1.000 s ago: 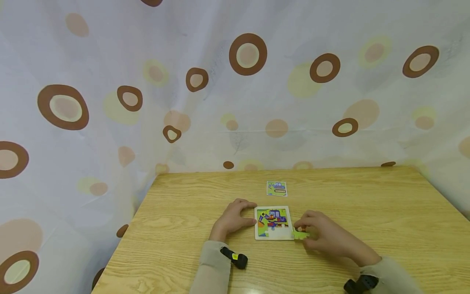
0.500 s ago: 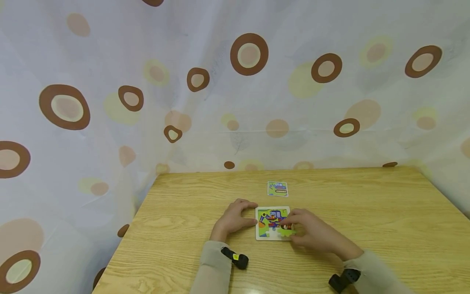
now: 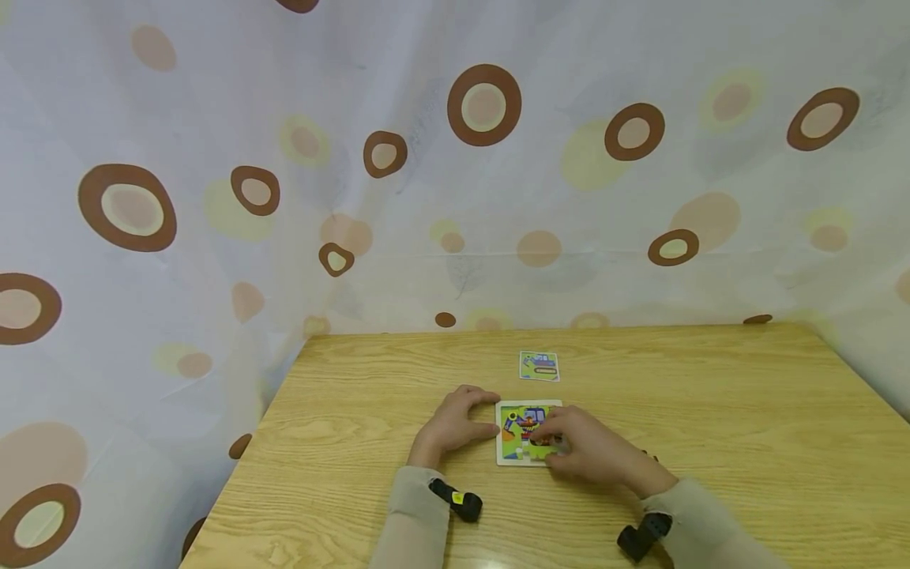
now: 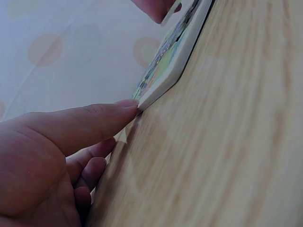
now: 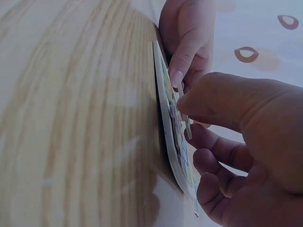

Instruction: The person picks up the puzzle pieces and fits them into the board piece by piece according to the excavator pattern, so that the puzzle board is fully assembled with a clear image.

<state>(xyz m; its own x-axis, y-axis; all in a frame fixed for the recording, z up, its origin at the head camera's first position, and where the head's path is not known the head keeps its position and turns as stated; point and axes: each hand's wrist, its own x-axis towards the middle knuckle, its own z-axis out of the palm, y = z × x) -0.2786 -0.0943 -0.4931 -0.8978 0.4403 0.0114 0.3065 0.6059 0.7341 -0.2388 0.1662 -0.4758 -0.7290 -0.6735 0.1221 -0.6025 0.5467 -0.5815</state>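
A white-framed jigsaw puzzle board [image 3: 528, 464] with a colourful digger picture lies on the table. My left hand [image 3: 455, 423] is at its left side; in the left wrist view the straight thumb [image 4: 94, 120] touches the board's edge. Over the lower right of the board, my right hand [image 3: 593, 449] pinches a puzzle piece. In the right wrist view this thin piece [image 5: 188, 126] is held between thumb and fingers, tilted just above the board. The fingers hide most of its picture and part of the board.
Behind the board lies a small picture card [image 3: 539, 366] with a similar digger. A small dark object [image 3: 650, 456] shows partly behind my right wrist. The wooden table [image 3: 355, 395] ends at a patterned curtain [image 3: 398, 292].
My right hand has carried the puzzle piece left from beside the board to over its lower right part. The left hand has stayed at the board's left edge.
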